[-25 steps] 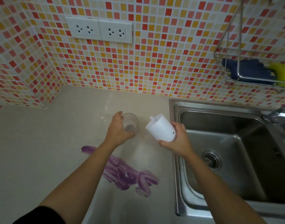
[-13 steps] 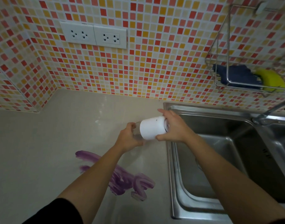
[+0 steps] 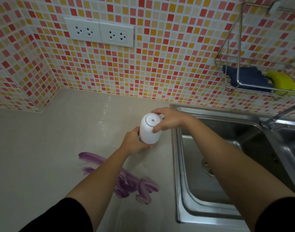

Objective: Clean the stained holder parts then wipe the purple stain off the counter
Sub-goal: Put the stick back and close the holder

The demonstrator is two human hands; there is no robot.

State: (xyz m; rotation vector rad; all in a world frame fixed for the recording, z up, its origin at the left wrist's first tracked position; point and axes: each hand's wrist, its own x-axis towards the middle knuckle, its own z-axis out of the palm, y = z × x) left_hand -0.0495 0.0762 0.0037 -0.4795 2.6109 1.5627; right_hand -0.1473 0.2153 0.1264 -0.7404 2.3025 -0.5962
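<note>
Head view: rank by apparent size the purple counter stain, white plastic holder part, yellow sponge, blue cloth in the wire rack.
1. Purple counter stain
2. White plastic holder part
3. Blue cloth and yellow sponge: alike, both partly hidden by rack wires and farther away, so unranked.

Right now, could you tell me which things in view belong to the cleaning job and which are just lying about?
Job:
white holder part, held by left hand and right hand
purple stain on the counter
sink
blue cloth
yellow sponge

Lying about:
wall sockets
</note>
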